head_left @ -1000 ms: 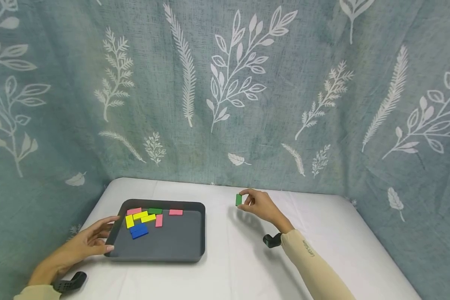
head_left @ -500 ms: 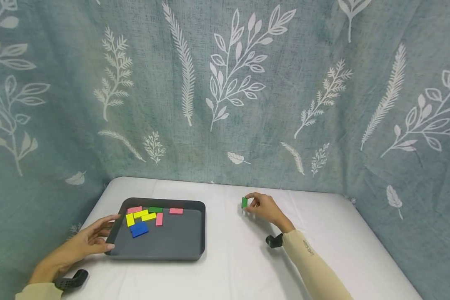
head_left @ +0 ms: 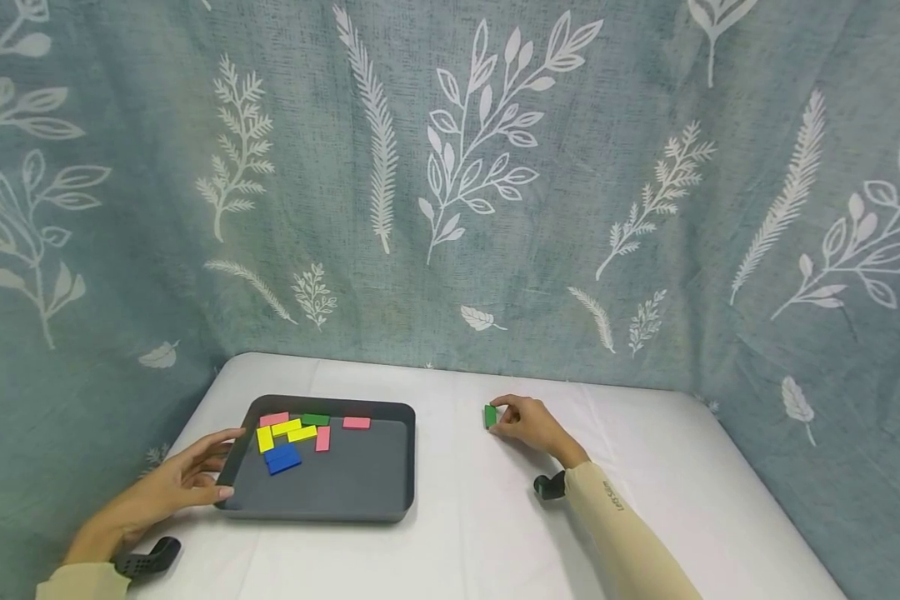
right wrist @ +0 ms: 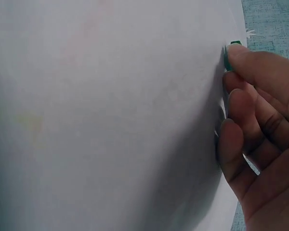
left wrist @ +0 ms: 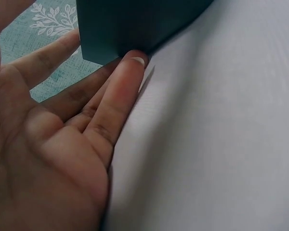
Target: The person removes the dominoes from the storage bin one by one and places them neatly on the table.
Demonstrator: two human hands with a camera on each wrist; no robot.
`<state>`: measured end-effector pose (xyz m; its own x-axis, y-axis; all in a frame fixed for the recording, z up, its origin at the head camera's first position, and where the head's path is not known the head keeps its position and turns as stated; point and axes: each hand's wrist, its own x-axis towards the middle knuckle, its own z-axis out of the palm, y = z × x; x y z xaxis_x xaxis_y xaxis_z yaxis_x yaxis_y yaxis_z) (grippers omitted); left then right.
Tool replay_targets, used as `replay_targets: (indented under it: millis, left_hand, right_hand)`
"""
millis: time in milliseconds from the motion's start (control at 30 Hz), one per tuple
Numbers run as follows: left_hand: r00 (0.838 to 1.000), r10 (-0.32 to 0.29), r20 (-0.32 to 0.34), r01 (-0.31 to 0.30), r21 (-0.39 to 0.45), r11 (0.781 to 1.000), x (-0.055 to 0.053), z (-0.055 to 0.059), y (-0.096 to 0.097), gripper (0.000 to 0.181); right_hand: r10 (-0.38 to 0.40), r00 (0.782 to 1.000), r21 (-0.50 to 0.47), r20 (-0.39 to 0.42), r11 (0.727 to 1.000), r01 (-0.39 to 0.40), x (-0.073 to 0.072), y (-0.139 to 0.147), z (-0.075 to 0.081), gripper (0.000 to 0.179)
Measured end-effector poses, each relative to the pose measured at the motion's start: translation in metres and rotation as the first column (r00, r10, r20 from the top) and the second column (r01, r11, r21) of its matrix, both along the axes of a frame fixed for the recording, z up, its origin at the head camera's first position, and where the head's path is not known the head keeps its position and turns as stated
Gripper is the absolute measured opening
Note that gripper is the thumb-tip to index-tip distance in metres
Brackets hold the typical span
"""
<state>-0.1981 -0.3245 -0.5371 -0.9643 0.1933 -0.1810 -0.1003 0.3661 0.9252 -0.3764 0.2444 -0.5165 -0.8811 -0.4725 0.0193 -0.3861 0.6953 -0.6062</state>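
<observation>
Between thumb and fingertips, my right hand pinches a small green block, held upright at or just above the white table; contact is unclear. The right wrist view shows only a sliver of that green block past the digits. On the other side, my left hand touches the left wall of a dark grey tray with fairly straight fingers. Inside the tray, toward its back left, lie pink blocks, yellow blocks, blue blocks and another green block.
A white cloth covers the table. Behind it and at both sides hangs a blue-green curtain with white leaf prints. One pink block lies apart from the others, along the tray's back wall.
My right hand has lowered the green block toward the table and shifted it slightly right. The left hand stays at the tray, and the blocks in it keep their places.
</observation>
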Motion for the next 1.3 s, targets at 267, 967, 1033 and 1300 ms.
replay_targets:
  millis: [267, 967, 1033, 1300]
  left_hand:
    - [1.0, -0.009, 0.001, 0.009, 0.023, 1.0, 0.004, -0.002, 0.001, 0.091]
    - [1.0, 0.015, 0.008, -0.015, 0.024, 1.0, 0.017, 0.001, 0.006, 0.091]
    - [1.0, 0.017, 0.008, -0.017, 0.022, 1.0, 0.018, 0.0, 0.007, 0.092]
    - [1.0, 0.014, 0.004, -0.014, 0.021, 1.0, 0.02, 0.0, 0.007, 0.092]
  right_hand:
    - [0.006, 1.0, -0.016, 0.017, 1.0, -0.006, 0.0, 0.002, -0.004, 0.046]
    - [0.014, 0.997, -0.082, 0.082, 0.997, -0.008, 0.006, 0.001, 0.002, 0.053]
    - [0.024, 0.996, -0.099, 0.081, 0.995, -0.016, 0.007, -0.001, 0.005, 0.053]
    - [0.091, 0.993, -0.155, 0.071, 0.985, -0.079, 0.013, -0.025, 0.02, 0.056]
